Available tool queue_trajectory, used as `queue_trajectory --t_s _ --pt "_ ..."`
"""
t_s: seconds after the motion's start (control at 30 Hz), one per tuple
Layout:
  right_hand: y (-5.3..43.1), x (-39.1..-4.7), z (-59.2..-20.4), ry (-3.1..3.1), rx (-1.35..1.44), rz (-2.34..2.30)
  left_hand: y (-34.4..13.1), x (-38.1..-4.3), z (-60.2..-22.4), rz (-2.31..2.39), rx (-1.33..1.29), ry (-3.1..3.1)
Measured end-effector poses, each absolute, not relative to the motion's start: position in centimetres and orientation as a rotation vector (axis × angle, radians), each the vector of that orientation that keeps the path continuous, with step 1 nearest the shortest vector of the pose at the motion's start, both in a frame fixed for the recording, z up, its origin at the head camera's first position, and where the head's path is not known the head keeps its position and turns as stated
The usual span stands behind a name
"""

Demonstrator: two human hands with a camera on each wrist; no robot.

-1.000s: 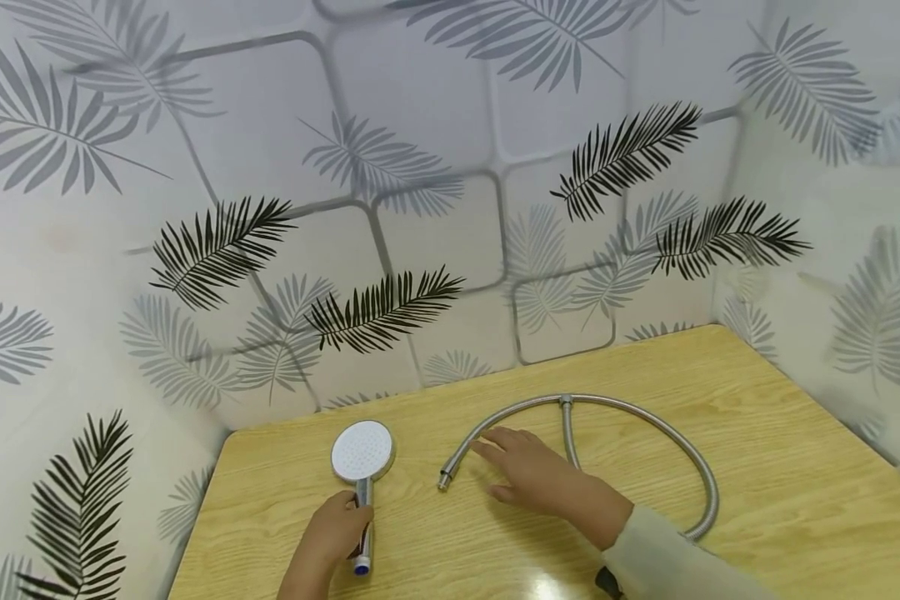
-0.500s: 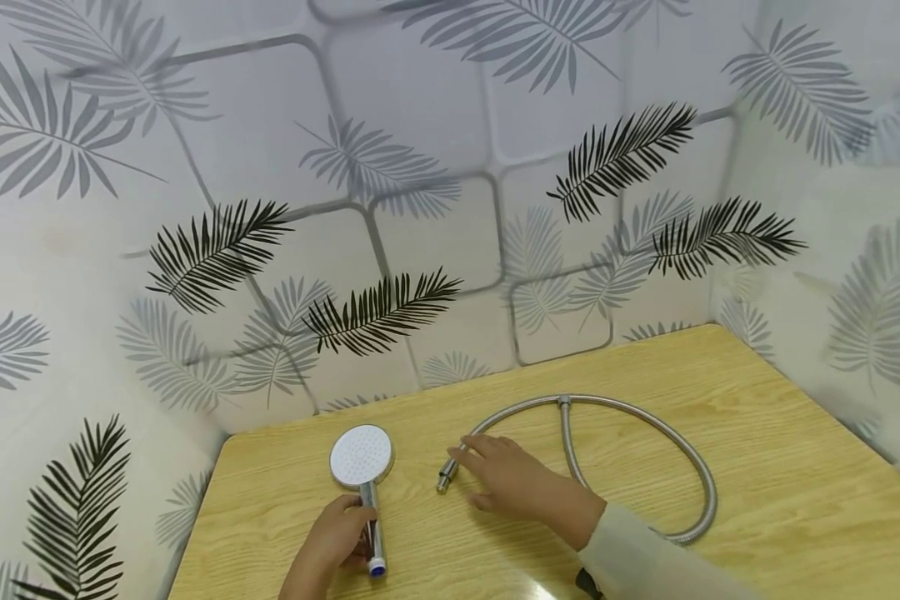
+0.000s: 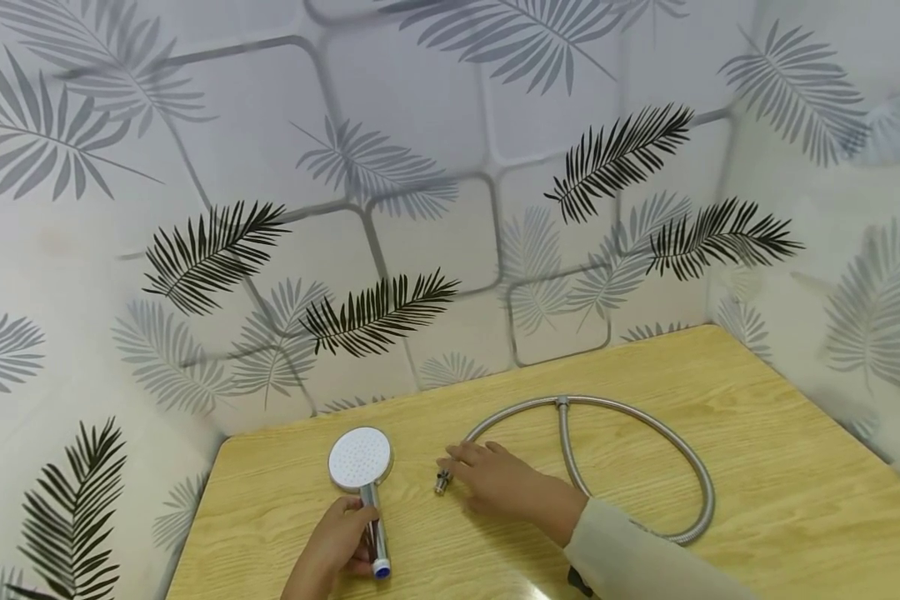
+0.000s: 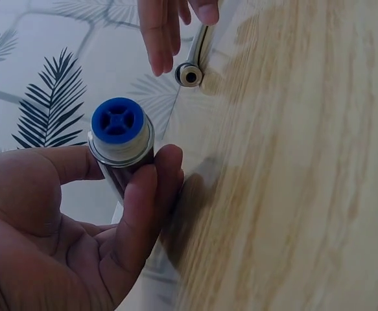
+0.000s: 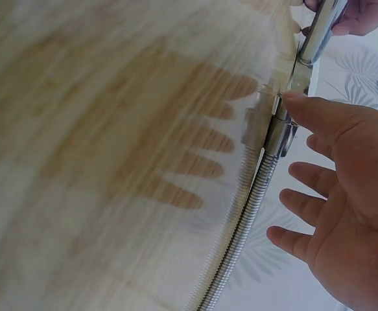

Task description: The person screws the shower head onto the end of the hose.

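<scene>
A chrome shower head (image 3: 360, 457) with a round white face lies at the left of the table, in my left hand (image 3: 335, 537). My left fingers and thumb grip its handle. In the left wrist view the handle's threaded end, with a blue insert (image 4: 117, 120), points at the camera. My right hand (image 3: 504, 483) hovers over the end of a metal shower hose (image 3: 675, 440). In the right wrist view its fingers (image 5: 318, 178) are spread and fairly straight beside the hose's end fitting (image 5: 281, 135). The thumb is close to that fitting; whether it touches cannot be told.
The hose curves in a wide loop over the wooden table (image 3: 787, 467). Part of it is hidden under my right forearm. A patterned wall (image 3: 450, 250) stands along the table's back edge. Something small and dark (image 3: 579, 581) shows below my right sleeve.
My right hand has moved left and down to the hose's end. My left hand has swung the lower end of the shower head's handle slightly right.
</scene>
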State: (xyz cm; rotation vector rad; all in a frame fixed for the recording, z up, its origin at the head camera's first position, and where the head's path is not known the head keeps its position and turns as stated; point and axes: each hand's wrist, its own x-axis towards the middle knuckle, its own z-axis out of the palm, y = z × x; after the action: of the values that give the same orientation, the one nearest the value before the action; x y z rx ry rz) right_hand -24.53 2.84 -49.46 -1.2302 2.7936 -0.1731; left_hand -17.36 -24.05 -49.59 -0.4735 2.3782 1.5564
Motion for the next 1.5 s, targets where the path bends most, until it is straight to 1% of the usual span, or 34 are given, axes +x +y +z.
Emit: queue_trajectory --t_s 0.5,0.87,1.03,1.5 --pt "1.9 -24.0 -48.9 2.837 -1.210 -0.008 -24.3 -17.7 -50.3 1.599 -0.508 2.326" --pt "2.2 -24.1 -49.0 2.917 -1.312 0.027 -24.3 -17.6 -50.2 1.615 -0.528 2.299" --pt "2.5 -24.3 -49.1 2.948 -1.338 0.002 -24.6 -17.6 -50.5 1.700 -0.488 2.220" --pt "3.1 -24.4 -48.9 2.955 -1.266 0.002 -25.0 -17.5 -50.3 1.828 -0.417 2.030"
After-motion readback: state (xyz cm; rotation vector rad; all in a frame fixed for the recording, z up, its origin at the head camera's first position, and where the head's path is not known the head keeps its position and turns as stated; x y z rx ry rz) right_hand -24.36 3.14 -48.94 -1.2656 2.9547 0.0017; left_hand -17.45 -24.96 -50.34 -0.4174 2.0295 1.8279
